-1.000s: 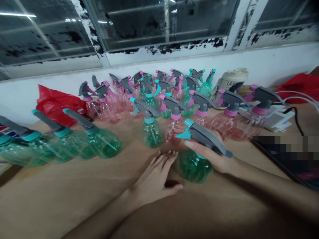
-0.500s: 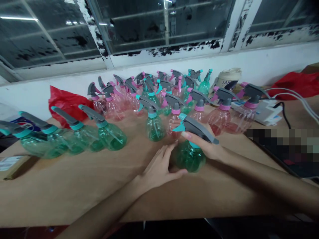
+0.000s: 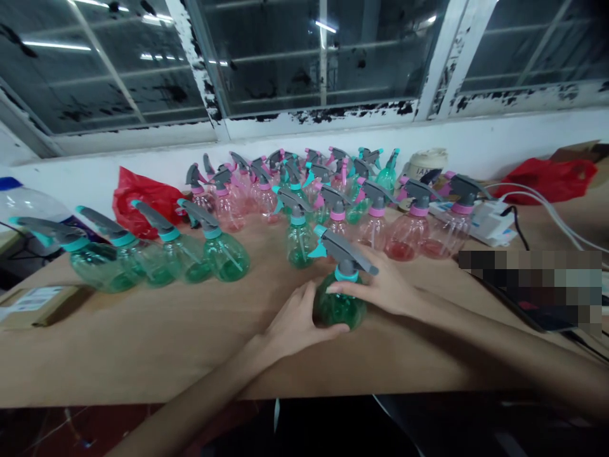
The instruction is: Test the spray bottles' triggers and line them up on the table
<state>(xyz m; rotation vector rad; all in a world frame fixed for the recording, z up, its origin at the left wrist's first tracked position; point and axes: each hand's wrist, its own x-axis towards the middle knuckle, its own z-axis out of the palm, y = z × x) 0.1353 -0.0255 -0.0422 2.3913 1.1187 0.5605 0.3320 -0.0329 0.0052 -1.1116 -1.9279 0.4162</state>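
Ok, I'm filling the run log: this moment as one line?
right hand: holding green spray bottle below collar | left hand: cupped at bottle's lower side, grip unclear | behind: another green bottle

Faces a white wall (image 3: 166,155) with dark windows (image 3: 271,70) above in patchy black-and-white frames (image 3: 442,66). Shows bright light strips (image 3: 57,46) in the windows. Has a wide brown table (image 3: 166,355) in front, dark reddish floor (image 3: 114,422) at lower left.

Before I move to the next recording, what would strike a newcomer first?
A green spray bottle stands out up front, gripped by the right hand, the left hand curved at its left side. Behind it, pink and green sprayers crowd toward the wall. A crumpled red bag sits at that crowd's left end.
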